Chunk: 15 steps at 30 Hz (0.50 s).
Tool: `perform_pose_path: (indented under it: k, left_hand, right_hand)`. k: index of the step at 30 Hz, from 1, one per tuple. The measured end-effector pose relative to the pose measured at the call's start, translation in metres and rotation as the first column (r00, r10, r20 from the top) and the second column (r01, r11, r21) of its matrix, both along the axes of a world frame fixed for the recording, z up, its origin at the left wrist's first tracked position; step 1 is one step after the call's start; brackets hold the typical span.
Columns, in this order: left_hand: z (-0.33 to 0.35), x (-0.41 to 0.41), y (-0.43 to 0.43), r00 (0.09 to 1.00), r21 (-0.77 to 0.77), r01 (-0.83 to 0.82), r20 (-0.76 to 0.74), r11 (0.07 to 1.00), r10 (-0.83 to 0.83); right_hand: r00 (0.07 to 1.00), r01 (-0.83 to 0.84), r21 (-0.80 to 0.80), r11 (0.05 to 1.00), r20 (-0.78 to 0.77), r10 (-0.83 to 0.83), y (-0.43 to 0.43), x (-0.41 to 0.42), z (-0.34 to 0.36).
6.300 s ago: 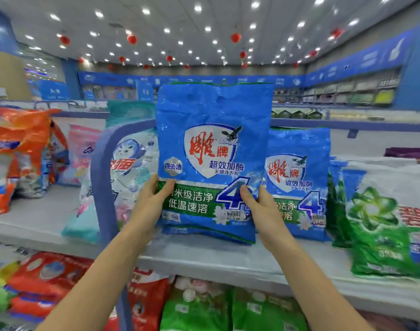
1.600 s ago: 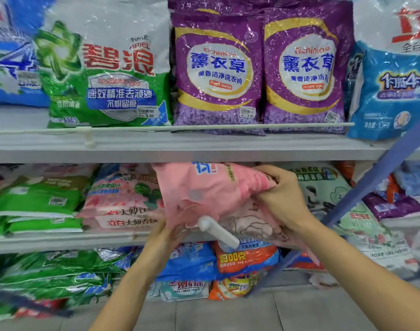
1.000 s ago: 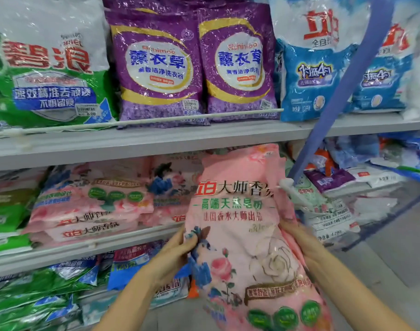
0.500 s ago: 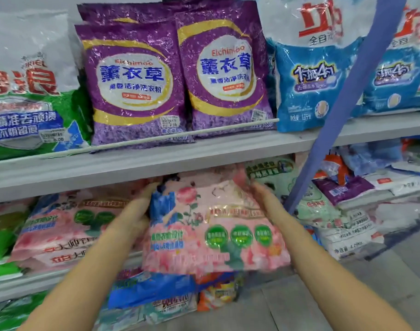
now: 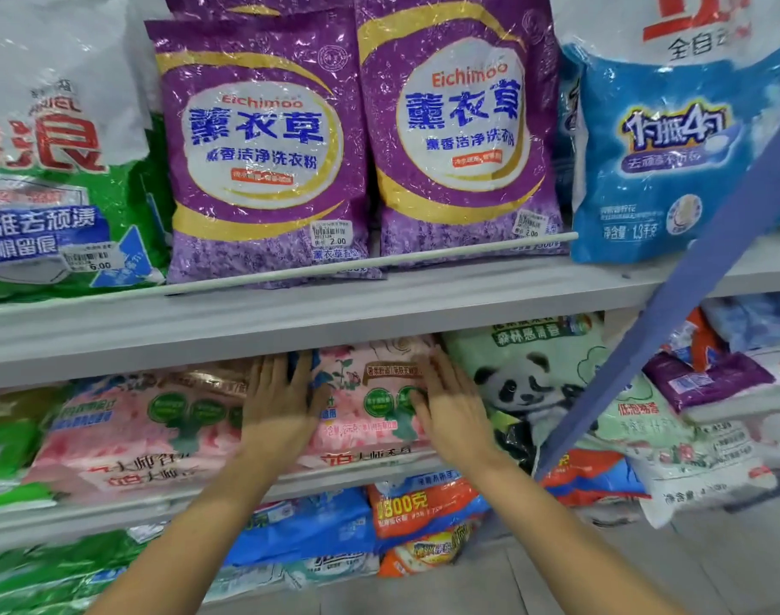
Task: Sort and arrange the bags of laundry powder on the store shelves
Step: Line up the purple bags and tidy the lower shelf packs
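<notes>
Both grips flat-open, L hand (image 5: pixel 281 408) & R hand (image 5: pixel 452 410) pressing pink bag (image 5: pixel 366 392) lying between them.

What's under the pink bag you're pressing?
A second pink bag shows its front edge beneath the top pink bag. The left hand and right hand lie flat on it; farther back is covered.

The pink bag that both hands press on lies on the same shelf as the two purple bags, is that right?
Not quite. The head view shows the pink bag, pressed by the left hand and right hand, lying on the lower shelf, one level beneath the two purple bags. Both hands do press on it with flat fingers.
</notes>
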<state>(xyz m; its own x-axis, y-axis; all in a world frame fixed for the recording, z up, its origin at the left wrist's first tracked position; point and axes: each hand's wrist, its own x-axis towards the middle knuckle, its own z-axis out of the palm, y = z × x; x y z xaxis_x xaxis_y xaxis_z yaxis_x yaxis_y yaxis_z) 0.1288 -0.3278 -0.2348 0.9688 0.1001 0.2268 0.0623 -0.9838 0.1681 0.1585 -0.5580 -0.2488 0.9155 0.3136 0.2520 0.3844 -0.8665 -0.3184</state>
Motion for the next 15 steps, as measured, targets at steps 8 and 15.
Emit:
perform_pose_path:
  k: [8, 15]
  left_hand:
    - [-0.003, 0.033, -0.004, 0.998, -0.028, 0.058, -0.024, 0.998, -0.059]
    - [0.0, 0.035, 0.004, 0.985, -0.057, 0.165, -0.037, 0.985, -0.167]
  right_hand:
    - [0.986, -0.057, -0.019, 0.998, -0.156, 0.054, 0.034, 0.065, -0.003]
    - [0.94, 0.031, 0.051, 0.998, -0.341, -0.012, 0.031, 0.07, -0.005]
